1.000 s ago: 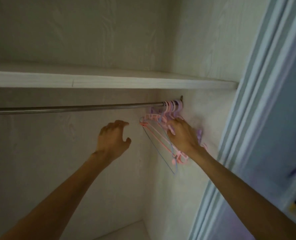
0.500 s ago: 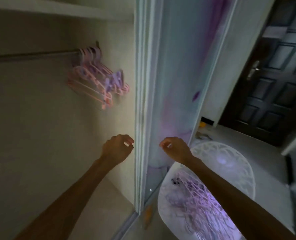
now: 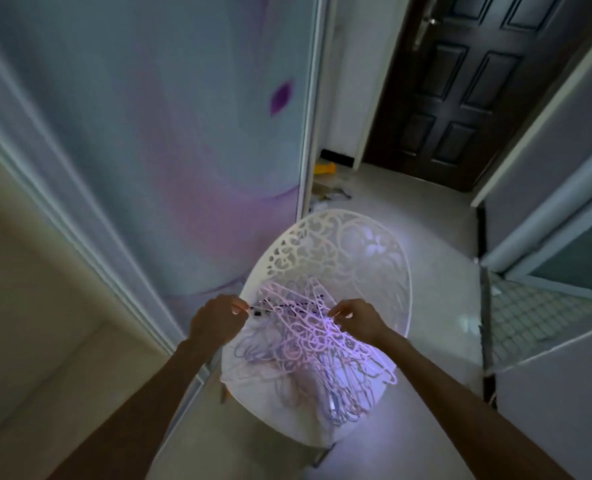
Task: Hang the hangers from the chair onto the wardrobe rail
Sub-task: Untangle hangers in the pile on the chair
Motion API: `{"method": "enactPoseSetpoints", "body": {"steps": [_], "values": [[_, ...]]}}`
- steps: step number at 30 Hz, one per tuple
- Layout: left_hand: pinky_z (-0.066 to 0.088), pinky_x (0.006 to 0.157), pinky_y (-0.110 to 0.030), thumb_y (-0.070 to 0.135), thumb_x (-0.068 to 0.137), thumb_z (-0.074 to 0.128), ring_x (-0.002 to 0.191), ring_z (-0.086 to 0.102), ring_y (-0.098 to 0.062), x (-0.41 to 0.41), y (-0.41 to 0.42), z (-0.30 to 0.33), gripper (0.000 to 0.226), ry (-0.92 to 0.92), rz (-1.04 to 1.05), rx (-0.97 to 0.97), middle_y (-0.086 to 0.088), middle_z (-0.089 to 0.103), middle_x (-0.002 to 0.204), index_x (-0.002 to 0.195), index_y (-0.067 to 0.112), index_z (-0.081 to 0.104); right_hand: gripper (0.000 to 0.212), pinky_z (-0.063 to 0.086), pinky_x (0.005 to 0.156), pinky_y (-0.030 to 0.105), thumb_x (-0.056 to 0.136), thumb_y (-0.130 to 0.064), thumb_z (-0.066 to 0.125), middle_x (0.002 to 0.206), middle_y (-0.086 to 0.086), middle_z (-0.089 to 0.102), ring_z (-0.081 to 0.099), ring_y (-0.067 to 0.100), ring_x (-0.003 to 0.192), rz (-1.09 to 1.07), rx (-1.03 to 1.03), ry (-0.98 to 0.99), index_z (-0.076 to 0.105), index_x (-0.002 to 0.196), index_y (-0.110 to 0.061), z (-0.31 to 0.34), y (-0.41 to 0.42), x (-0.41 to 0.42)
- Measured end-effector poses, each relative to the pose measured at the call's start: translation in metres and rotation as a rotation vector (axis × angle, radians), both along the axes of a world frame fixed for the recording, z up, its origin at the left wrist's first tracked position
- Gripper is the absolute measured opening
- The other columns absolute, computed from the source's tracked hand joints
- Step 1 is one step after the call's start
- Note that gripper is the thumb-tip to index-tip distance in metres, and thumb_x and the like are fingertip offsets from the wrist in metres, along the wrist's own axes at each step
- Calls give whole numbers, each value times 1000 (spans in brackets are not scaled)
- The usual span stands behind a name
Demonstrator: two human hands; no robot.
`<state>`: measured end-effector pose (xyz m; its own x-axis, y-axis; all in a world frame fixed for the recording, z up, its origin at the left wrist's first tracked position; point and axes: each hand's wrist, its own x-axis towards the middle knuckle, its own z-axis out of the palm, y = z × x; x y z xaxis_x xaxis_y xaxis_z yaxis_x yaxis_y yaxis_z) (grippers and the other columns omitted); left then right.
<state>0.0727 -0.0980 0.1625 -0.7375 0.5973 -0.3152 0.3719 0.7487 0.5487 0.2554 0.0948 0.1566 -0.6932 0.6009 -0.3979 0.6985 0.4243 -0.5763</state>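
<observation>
A tangled pile of pink and lilac hangers (image 3: pixel 308 344) lies on the seat of a white chair (image 3: pixel 343 247) with a lace-cut backrest. My left hand (image 3: pixel 216 322) is at the pile's left edge, thumb and forefinger pinching the end of a hanger. At the pile's upper right, my right hand (image 3: pixel 358 318) has its fingertips pinched on a pink hanger. The wardrobe rail and the hangers on it are out of view.
A sliding wardrobe door (image 3: pixel 183 133) with a purple pattern stands just left of the chair, and the open wardrobe interior (image 3: pixel 28 306) is further left. A dark panelled door (image 3: pixel 460 81) closes the far end. Small clutter and a yellow object (image 3: pixel 324 168) lie on the floor behind the chair. A mesh screen (image 3: pixel 529 306) leans at the right.
My view swung from the wardrobe rail down to the chair. Both hands left the hung hangers, dropped, and now pinch hangers in the pile.
</observation>
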Motion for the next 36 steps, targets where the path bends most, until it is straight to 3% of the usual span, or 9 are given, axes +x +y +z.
{"method": "enactPoseSetpoints", "body": {"steps": [7,10,14,18,21,26,29,34,36], "values": [[49,94,-35,24,81,59,102,65,-25,13,46,-130,15,-179,57,-37,-4,69,110,85,37,66,19,44,83,26,87,-14,53,106,7,69,62,24,104,22,-59,-144,69,92,-21,-115,61,1],[47,96,-35,19,87,56,107,63,-25,12,56,-190,22,-250,41,-84,-7,67,116,102,22,71,26,40,87,24,89,-15,51,119,4,63,56,21,114,74,-16,-240,63,112,-17,-169,68,-5],[44,100,-34,12,91,52,115,59,-25,17,69,-254,27,-315,11,-114,-7,63,122,114,13,66,62,35,105,33,86,-22,57,147,9,32,33,24,135,174,61,-338,30,142,-14,-231,75,-17],[45,93,-26,19,94,49,106,62,-23,24,91,-289,27,-146,-19,-44,-9,67,114,114,12,65,81,19,116,42,89,-31,55,158,6,3,5,25,146,128,152,-417,3,150,-15,-280,78,-24],[50,87,-30,29,93,49,96,66,-26,22,113,-287,30,-30,70,18,-11,70,106,109,11,67,80,23,112,42,84,-32,61,148,12,31,23,32,139,43,200,-299,17,147,-11,-298,76,-23],[40,103,-37,37,93,50,116,56,-28,10,146,-293,41,-263,60,-160,-11,61,125,123,11,57,51,43,90,37,66,-30,80,108,8,66,50,30,113,-11,259,-81,63,111,-15,-295,85,-7],[40,105,-38,45,84,62,116,57,-26,2,159,-295,53,-468,199,-142,-8,60,128,125,10,55,44,45,82,32,65,-27,79,104,5,66,56,28,107,55,180,-96,64,105,-14,-295,95,8],[46,92,-38,26,82,67,105,58,-29,12,170,-286,33,1,220,39,-11,62,111,107,8,57,43,41,62,29,75,-16,70,83,-11,60,64,18,79,-146,109,55,51,113,-23,-286,109,17],[46,92,-33,34,86,62,104,61,-27,17,178,-285,31,-55,102,1,-9,66,108,102,8,63,47,43,62,32,80,-19,70,87,-7,59,59,16,66,-131,149,138,47,121,-19,-283,114,20]]}}
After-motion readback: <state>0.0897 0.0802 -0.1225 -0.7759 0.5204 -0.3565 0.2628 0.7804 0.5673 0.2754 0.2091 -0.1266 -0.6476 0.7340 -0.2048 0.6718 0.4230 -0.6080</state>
